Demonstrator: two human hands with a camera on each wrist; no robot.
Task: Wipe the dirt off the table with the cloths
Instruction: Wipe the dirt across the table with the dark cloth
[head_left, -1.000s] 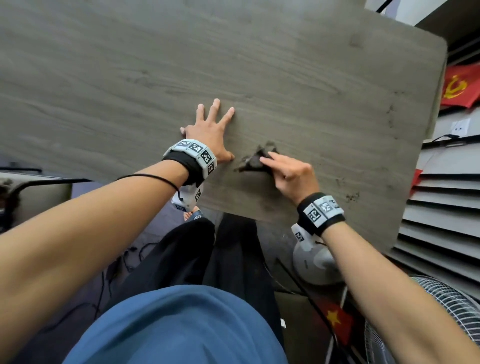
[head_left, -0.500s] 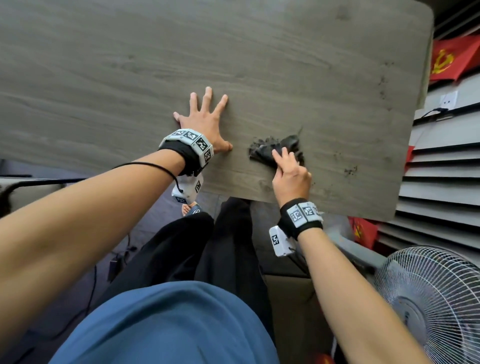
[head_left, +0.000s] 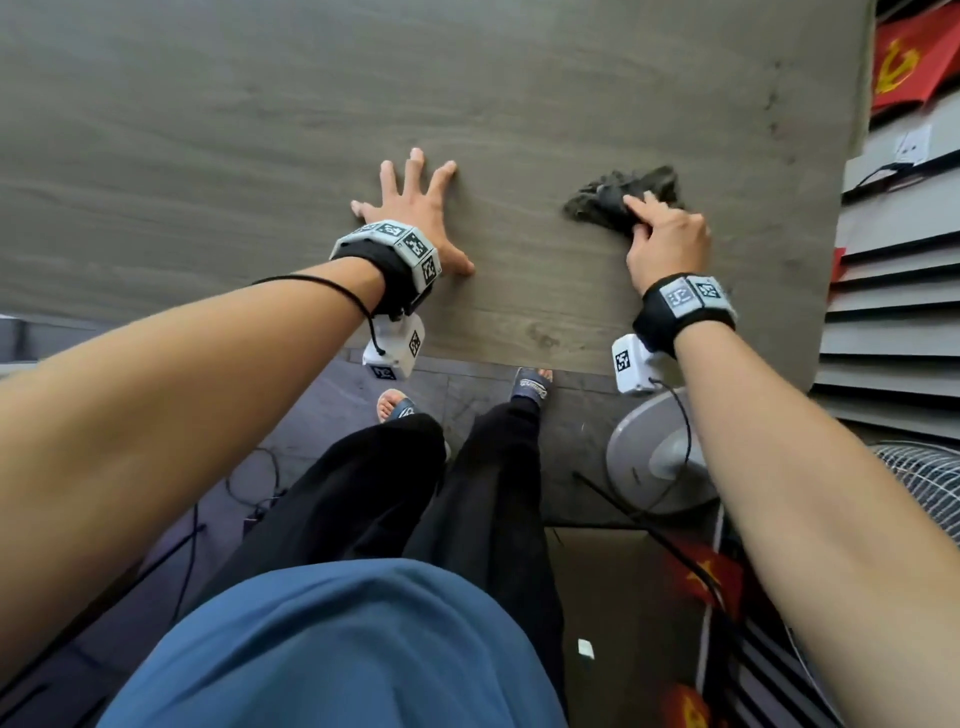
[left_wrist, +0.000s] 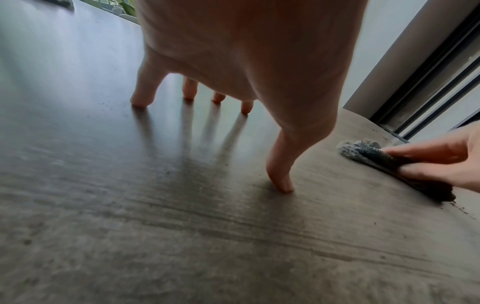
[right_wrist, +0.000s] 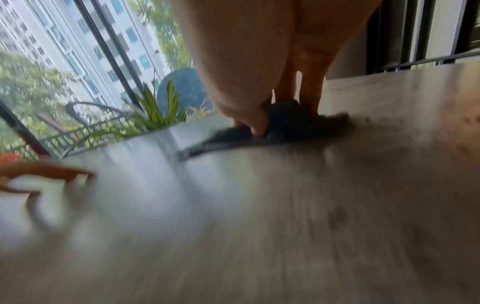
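Note:
A dark, crumpled cloth (head_left: 608, 200) lies on the grey wood-grain table (head_left: 208, 130), near its right end. My right hand (head_left: 665, 234) grips it from the near side, fingers curled over the top and thumb against its side. The left wrist view shows the cloth (left_wrist: 363, 152) pinched between the fingers and thumb of that right hand (left_wrist: 441, 160). In the blurred right wrist view the cloth (right_wrist: 285, 123) is bunched under the fingertips. My left hand (head_left: 415, 208) is pressed on the table with fingers spread, holding nothing. Dirt specks (head_left: 774, 98) dot the table near its right edge.
A standing fan (head_left: 924, 483) and its round base (head_left: 660, 457) sit on the floor at the lower right. Red flags (head_left: 904, 62) and a louvred panel (head_left: 893, 322) line the right side. Cables lie on the floor. A potted plant (right_wrist: 155, 111) stands beyond the table's far edge.
My right hand has slid the cloth to the right and away from the near edge. The left hand has stayed pressed on the table.

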